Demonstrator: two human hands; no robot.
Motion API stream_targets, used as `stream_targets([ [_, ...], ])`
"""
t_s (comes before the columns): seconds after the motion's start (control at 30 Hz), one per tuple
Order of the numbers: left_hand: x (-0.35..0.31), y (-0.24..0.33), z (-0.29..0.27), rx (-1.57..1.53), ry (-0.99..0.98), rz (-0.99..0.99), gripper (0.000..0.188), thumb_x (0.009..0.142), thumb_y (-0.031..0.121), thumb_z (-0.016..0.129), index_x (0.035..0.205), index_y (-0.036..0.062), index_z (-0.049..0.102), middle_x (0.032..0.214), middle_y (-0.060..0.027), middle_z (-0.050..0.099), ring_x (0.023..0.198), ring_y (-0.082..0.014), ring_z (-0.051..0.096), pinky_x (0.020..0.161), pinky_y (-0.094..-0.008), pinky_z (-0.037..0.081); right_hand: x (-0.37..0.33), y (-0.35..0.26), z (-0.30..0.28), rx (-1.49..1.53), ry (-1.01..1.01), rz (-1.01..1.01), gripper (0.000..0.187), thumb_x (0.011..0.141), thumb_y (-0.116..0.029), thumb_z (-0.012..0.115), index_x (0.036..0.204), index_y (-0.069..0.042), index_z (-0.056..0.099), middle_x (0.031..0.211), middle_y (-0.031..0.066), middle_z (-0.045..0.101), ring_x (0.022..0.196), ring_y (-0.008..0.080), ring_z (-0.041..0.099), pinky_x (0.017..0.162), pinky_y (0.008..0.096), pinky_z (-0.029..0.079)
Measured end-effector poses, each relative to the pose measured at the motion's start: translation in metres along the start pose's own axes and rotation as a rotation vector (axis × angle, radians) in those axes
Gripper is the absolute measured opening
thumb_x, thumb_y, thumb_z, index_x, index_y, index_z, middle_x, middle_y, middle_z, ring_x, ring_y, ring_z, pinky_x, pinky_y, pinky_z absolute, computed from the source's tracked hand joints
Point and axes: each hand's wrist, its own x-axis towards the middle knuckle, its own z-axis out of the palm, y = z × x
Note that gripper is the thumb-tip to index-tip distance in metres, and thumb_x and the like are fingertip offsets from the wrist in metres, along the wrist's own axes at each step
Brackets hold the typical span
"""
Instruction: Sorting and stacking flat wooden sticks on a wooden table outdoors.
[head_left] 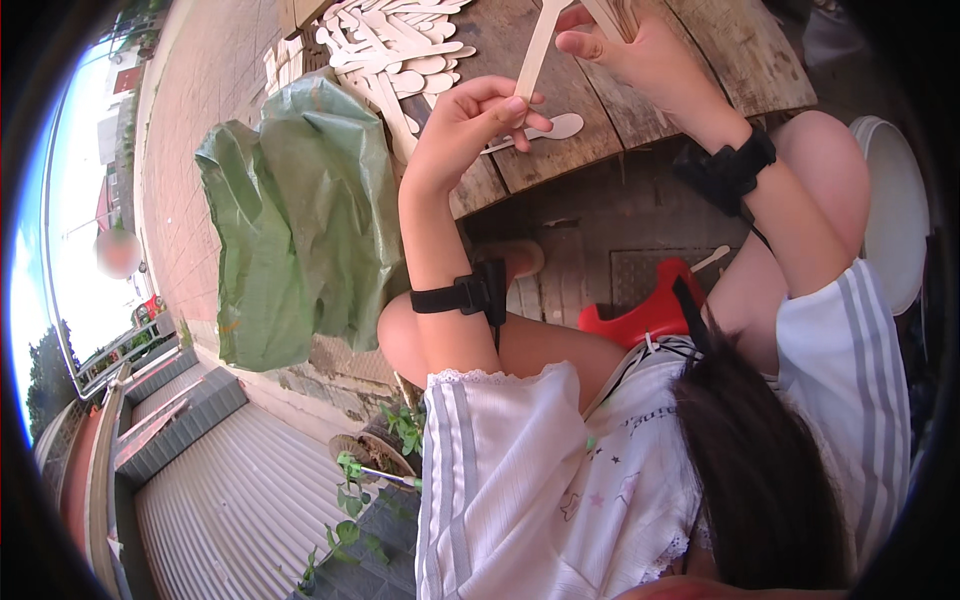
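Note:
My left hand point(480, 120) pinches the handle of a pale wooden utensil point(538, 55) between thumb and fingers. It points up and away, and its wider end is cut off by the top edge. My right hand point(655, 65) is closed around a small bundle of flat wooden utensils point(612, 16), also partly out of view. Under my left fingers a wooden spoon point(566, 126) lies on the plank table point(590, 100). Left of my hands a large loose pile of wooden spoons point(400, 50) covers the table.
A green woven sack point(310, 220) hangs at the table's left side. Between my knees is a red plastic object point(650, 305), with a wooden utensil point(711, 258) on the floor beyond it. A white bucket point(890, 210) stands at my right. Leafy plants point(350, 500) grow at lower left.

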Motion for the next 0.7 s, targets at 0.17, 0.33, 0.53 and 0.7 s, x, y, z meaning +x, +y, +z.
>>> stream_targets([
  [0.17,0.007,0.000,0.021,0.008,-0.070,-0.047,0.017,0.087,0.009,0.065,0.096,-0.0050,0.066,0.087,-0.0136,0.071,0.065,-0.0117,0.063,0.063,-0.0228,0.052,-0.010,0.003,0.008,0.145,-0.035,0.133,0.030,0.088,-0.032,0.068,0.102,-0.006,0.065,0.097,-0.0012,0.067,0.065,0.0004,0.045,0.056,0.0217,0.038],
  [0.33,0.007,0.007,0.036,0.043,-0.195,-0.121,0.018,0.083,0.006,0.070,0.095,-0.0063,0.066,0.088,-0.0150,0.071,0.071,-0.0135,0.066,0.065,-0.0242,0.054,-0.016,0.000,0.012,0.303,-0.197,0.170,0.035,0.088,-0.035,0.067,0.105,-0.005,0.063,0.102,0.0005,0.066,0.061,0.0001,0.042,0.053,0.0178,0.035],
  [0.53,0.002,0.007,0.041,0.045,-0.179,-0.090,0.016,0.080,0.005,0.069,0.092,-0.0047,0.066,0.084,-0.0133,0.070,0.070,-0.0143,0.065,0.068,-0.0268,0.054,-0.018,0.002,0.014,0.395,-0.279,0.238,0.038,0.089,-0.039,0.066,0.106,-0.005,0.062,0.097,-0.0011,0.064,0.058,0.0007,0.039,0.052,0.0171,0.034],
  [0.7,0.001,0.005,0.043,-0.016,-0.152,-0.086,0.017,0.077,0.008,0.076,0.075,-0.0003,0.062,0.076,-0.0105,0.069,0.066,-0.0114,0.065,0.059,-0.0220,0.051,-0.022,-0.002,0.012,0.388,-0.348,0.170,0.043,0.090,-0.045,0.062,0.106,-0.005,0.062,0.076,-0.0055,0.055,0.057,0.0006,0.037,0.051,0.0173,0.031],
])
